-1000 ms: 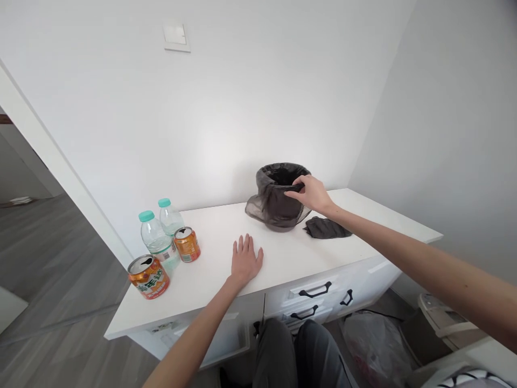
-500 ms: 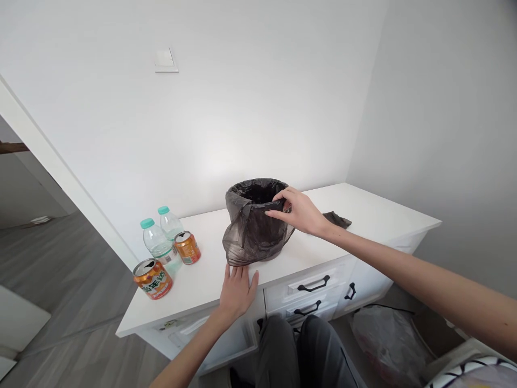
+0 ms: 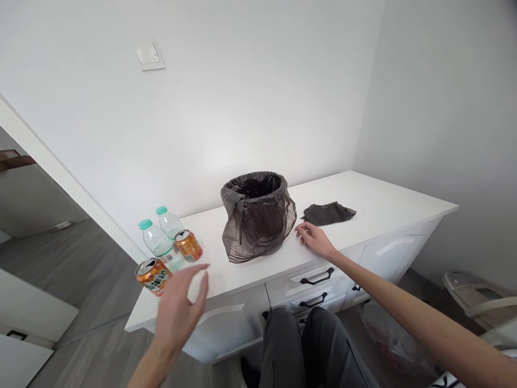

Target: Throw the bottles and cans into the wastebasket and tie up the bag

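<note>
Hovering by the nearer can [image 3: 151, 276], my left hand [image 3: 177, 304] is gaping, seemingly needing closure for pickup; right hand [image 3: 316, 240] lying loose.

From above, we've a free drop into the lined bin [image 3: 263, 226], mouth open; behind it the wall [image 3: 258, 102] stops us; btwn bin & rear can [image 3: 188, 246] there's a bare lane on the tabletop [image 3: 407, 202], OK for our L hand [image 3: 177, 303]; front can [image 3: 152, 276] sits just past that hand, & w/ the rear can it screens the near bottle [image 3: 156, 238] low down, tho both caps are reachable from above; far bottle [image 3: 169, 222] stands tight behind; our R hand [image 3: 315, 240] has the bin's flared liner on its L & the dark crumpled plastic [image 3: 329, 213] just beyond; R end of tabletop's open.
</note>
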{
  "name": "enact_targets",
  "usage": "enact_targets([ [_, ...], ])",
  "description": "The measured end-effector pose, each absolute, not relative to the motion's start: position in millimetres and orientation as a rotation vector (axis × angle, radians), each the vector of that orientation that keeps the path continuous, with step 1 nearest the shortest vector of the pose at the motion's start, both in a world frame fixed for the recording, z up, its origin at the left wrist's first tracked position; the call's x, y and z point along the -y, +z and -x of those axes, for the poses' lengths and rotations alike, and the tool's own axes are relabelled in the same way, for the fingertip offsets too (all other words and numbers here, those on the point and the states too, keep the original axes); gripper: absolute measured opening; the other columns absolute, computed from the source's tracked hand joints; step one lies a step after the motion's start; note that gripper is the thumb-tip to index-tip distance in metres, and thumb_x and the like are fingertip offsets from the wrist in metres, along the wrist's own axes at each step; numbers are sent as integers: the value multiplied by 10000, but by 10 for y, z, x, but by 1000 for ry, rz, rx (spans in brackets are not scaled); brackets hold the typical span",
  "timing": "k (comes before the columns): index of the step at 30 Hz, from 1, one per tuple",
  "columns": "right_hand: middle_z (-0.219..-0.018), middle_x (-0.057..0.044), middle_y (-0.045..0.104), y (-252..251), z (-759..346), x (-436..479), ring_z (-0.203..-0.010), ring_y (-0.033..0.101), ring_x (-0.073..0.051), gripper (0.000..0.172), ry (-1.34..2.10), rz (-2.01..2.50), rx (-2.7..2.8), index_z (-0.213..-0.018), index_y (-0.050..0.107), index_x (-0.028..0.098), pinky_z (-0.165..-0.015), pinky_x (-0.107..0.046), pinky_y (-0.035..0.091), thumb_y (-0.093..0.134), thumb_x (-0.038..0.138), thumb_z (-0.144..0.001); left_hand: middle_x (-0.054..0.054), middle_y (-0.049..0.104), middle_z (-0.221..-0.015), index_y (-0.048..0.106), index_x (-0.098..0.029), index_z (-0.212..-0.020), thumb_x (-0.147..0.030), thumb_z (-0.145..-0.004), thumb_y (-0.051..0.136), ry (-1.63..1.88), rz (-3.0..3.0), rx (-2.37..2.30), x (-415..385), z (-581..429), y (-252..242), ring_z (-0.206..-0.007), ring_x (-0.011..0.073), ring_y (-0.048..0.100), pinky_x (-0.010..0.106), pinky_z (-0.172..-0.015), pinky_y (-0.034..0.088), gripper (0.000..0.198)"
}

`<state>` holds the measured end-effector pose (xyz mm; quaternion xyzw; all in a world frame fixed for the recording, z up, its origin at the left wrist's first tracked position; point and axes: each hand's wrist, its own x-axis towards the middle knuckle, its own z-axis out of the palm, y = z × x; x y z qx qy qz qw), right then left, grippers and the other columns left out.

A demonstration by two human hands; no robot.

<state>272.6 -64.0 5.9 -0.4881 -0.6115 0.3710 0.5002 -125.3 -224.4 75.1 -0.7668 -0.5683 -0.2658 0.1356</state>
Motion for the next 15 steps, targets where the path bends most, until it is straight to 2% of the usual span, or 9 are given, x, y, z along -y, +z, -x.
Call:
enact_targets([
  [3, -791, -44, 729, -66, -2747, 535, -571, 604, -148, 400, 865, 1223, 1535, -882, 641, 203, -628, -296, 485, 526, 581, -946, 86, 737, -1240, 637, -309, -1337, -498, -958, 553, -823, 1943, 1686, 2012, 1483, 1347, -1171, 342, 673, 523, -1050, 524, 431],
  [8, -729, -21, 717, -153, -2794, 532, -595, 614, -167, 353, 855, 1214, 1593, -841, 652, 224, -659, -299, 481, 532, 537, -950, 175, 673, -1294, 642, -221, -1306, -542, -966, 432, -522, 1717, 1809, 1303, 1669, 2198, -1286, 409, 580, 540, -1062, 467, 512],
  [10, -719, -18, 714, -184, -2812, 529, -593, 619, -172, 349, 860, 1215, 1571, -843, 649, 226, -655, -299, 481, 534, 538, -950, 246, 624, -1386, 570, -123, -1413, -545, -973, 387, -316, 1701, 1921, 1017, 1716, 2401, -1338, 447, 537, 559, -1080, 434, 637],
  [12, -709, -16, 713, -215, -2821, 510, -593, 625, -176, 341, 855, 1221, 1567, -845, 649, 228, -658, -301, 482, 538, 533, -949, 281, 662, -1329, 497, -60, -1477, -561, -972, 381, -109, 1714, 2105, 792, 1761, 2511, -1313, 459, 565, 569, -1091, 410, 720],
  [15, -695, -8, 712, -245, -2816, 470, -598, 634, -177, 325, 828, 1228, 1570, -843, 651, 230, -671, -299, 479, 531, 511, -953, 254, 737, -1194, 525, -99, -1448, -575, -960, 412, 71, 1717, 2299, 599, 1801, 2535, -1172, 442, 663, 538, -995, 471, 691],
])
